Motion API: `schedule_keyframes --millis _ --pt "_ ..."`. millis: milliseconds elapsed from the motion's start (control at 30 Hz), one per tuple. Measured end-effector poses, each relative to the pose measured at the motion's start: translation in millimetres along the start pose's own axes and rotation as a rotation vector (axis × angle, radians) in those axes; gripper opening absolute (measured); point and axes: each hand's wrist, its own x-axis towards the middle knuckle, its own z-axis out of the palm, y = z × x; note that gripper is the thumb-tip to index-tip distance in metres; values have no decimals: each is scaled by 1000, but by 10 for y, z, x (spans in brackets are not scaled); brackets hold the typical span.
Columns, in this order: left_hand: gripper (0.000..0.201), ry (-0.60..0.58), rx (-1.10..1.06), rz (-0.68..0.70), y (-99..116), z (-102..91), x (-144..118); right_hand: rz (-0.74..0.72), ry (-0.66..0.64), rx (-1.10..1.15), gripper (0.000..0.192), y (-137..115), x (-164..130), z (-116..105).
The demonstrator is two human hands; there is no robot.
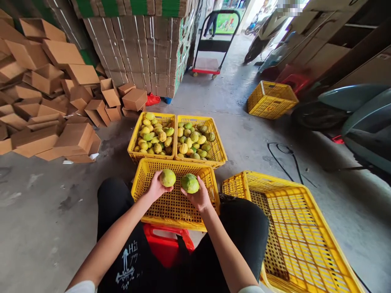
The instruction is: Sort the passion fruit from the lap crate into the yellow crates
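My left hand [155,188] holds a yellow-green fruit [168,178]. My right hand [200,198] holds a greener fruit [190,183]. Both hands hover over an empty yellow crate [174,207] between my knees. Beyond it stand two yellow crates, the left crate [136,136] and the right crate [220,151], each filled with several yellow-green fruits. I sit on a red stool [166,244].
A large empty yellow crate [293,232] lies at my right. Another yellow crate [271,99] sits farther back right near scooters [357,118]. Folded cardboard boxes [45,93] pile at the left, stacked flat cartons [143,44] behind. A hand trolley [210,61] and a black cable [284,158] are on the floor.
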Motion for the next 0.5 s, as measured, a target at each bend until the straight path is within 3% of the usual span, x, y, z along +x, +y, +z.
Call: schedule_keyframes --millis 233,500 --pt "28 83 -76 70 131 -164 -38 -5 72 94 26 -29 16 34" --pt "35 14 -64 51 130 -440 -137 8 -113 85 33 -8 -71 134"
